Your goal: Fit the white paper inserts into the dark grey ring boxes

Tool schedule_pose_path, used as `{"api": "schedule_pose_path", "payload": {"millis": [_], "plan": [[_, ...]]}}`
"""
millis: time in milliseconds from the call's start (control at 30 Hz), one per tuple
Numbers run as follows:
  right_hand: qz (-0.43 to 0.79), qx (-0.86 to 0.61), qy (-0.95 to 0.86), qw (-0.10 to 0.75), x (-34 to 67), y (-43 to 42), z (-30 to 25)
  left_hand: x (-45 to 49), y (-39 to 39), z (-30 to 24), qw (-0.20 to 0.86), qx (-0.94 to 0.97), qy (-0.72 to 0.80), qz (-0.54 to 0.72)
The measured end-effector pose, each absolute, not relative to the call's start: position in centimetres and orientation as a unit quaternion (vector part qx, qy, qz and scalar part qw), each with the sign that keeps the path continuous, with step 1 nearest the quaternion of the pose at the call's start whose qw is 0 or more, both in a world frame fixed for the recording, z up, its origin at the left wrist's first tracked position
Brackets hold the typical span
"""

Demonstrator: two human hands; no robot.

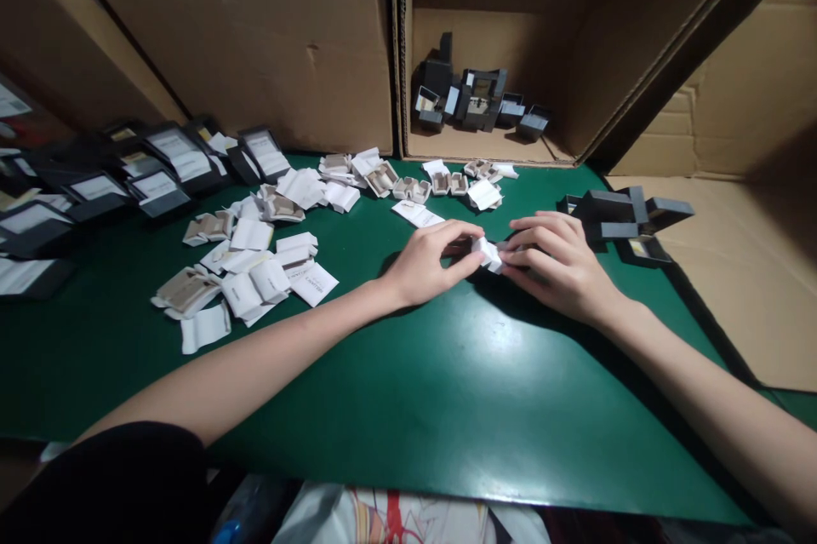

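white insert (488, 253): mid-counter (447, 391), pinched between both hands, long axis looks roughly left-right
left hand (426, 261): grip narrow, fingertips on the insert's left end
right hand (557, 265): grip narrow too, on the right end, equally near
dark boxes (622, 216): just past the right hand
loose inserts (248, 272): well off left, not in the way

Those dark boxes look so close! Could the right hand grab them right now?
Probably yes: the dark boxes sit just beyond the right hand with nothing between, though it is pinching a small white folded piece.
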State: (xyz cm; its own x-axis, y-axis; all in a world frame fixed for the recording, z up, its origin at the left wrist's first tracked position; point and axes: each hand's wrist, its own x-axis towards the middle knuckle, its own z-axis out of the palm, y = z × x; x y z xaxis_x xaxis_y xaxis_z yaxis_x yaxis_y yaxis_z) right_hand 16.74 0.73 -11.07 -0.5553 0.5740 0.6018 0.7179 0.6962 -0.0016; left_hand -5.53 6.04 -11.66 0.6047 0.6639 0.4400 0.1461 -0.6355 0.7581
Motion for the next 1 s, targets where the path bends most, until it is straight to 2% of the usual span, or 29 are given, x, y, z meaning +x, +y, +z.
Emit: {"api": "schedule_pose_path", "payload": {"millis": [433, 1000], "plan": [[-0.063, -0.340, -0.887, 0.308, 16.61, 1.02, -11.13, -5.66, 6.20, -12.11, 0.270, 0.860, 0.213, 0.376], [-0.121, -0.319, -0.892, 0.297, 15.83, 0.67, -10.76, -5.32, 5.69, -11.62, 0.168, 0.897, 0.225, 0.342]]}}
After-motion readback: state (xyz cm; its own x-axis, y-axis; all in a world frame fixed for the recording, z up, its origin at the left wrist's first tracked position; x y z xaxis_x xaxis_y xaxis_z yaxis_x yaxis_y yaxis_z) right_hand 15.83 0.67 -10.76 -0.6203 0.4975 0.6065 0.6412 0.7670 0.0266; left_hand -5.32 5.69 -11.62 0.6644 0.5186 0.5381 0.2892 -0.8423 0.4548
